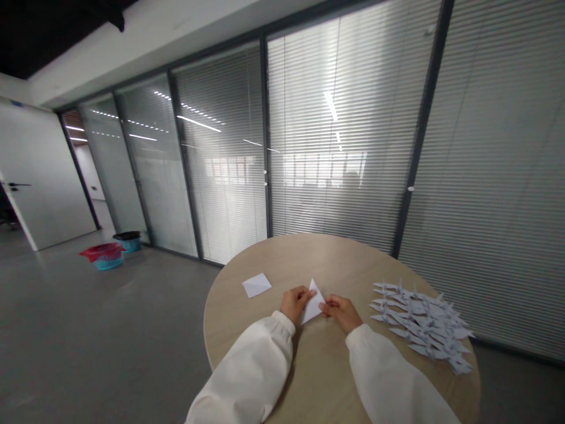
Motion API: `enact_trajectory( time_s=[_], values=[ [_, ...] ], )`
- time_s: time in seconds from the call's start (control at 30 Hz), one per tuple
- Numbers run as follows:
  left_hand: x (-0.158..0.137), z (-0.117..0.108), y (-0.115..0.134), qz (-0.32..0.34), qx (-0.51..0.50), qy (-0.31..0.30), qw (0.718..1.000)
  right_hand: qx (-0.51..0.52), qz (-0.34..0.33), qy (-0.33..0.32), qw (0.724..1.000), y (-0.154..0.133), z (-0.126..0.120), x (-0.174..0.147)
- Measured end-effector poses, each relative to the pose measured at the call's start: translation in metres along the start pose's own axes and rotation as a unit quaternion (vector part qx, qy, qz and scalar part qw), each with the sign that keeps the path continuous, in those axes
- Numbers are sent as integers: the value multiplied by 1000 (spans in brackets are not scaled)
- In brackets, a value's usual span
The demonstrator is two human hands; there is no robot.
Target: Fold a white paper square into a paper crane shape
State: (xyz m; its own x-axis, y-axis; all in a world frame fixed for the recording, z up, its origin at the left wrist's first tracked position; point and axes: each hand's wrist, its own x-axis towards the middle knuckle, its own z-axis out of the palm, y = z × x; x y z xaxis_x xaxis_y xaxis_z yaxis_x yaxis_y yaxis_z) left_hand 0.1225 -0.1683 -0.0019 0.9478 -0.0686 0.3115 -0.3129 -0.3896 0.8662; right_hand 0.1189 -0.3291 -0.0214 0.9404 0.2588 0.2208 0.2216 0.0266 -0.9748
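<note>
Fingers of the left hand (295,303) pinched the upper left side of a folded white paper (313,305), and those of the right hand (342,311) gripped its right corner, over the middle of the round table (309,253). A flat sheet (256,285) lay leftward, rows of paper cranes (419,321) rightward.
</note>
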Motion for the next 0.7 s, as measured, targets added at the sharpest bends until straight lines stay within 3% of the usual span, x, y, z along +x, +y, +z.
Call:
enact_trajectory(
  time_s=[0.53, 0.7],
  values=[
    [1, 0, -1, 6, -44, 35, 998, -3, 15, -39, 999, 4, 3, -1],
    [1, -3, -1, 27, -10, 69, 997, -6, 21, -62, 998, 7, 3, 0]
  ],
)
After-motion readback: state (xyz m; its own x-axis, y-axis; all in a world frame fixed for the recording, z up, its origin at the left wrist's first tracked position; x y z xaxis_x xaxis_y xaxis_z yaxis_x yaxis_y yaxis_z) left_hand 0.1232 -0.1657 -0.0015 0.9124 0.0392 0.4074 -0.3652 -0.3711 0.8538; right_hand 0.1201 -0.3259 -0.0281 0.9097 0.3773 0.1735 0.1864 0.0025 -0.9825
